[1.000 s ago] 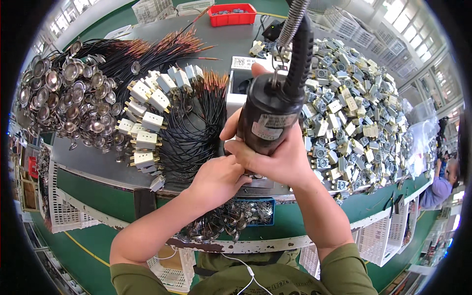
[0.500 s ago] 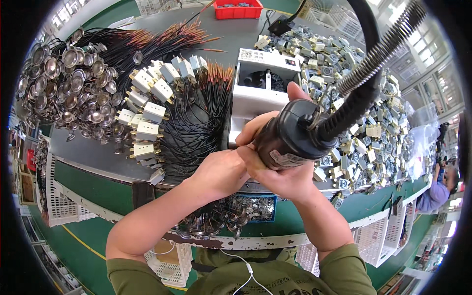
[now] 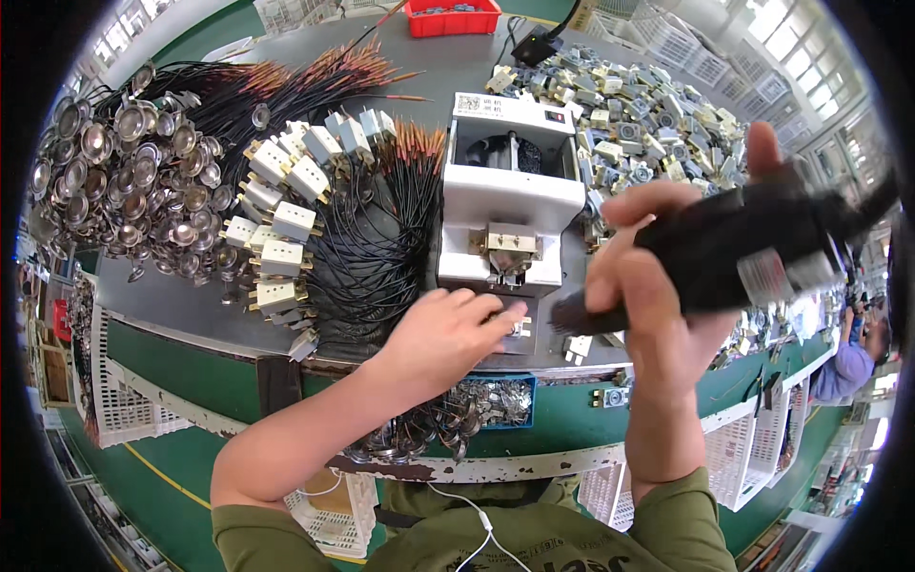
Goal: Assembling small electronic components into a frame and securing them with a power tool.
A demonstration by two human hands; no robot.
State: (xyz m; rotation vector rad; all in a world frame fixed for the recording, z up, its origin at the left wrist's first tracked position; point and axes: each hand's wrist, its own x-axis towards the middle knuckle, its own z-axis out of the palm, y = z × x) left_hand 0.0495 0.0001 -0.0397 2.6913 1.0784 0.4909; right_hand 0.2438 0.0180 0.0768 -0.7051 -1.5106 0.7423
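My right hand [image 3: 667,286] is wrapped round a black electric screwdriver [image 3: 734,253], tilted with its blurred tip pointing left and down. Low in front of the white screw feeder [image 3: 515,195], my left hand [image 3: 448,334] has its thumb and fingertips closed on a small pale plug-like block [image 3: 520,327]. Most of that block hides behind the fingers. A small metal mechanism [image 3: 512,250] shows at the feeder's front. Beneath the screwdriver's tip lies a loose white block with metal prongs [image 3: 578,349].
White blocks [image 3: 283,255] with black wires are stacked left of the feeder. Round metal caps [image 3: 133,191] heap at far left; grey and cream blocks [image 3: 648,124] spread at right. A blue bin [image 3: 530,405] hangs at the front edge. A red tray [image 3: 454,21] stands behind.
The screwdriver has swung right and tipped over in my right hand, away from the left hand. My left hand has shifted slightly right, and the feeder's front has come into sight.
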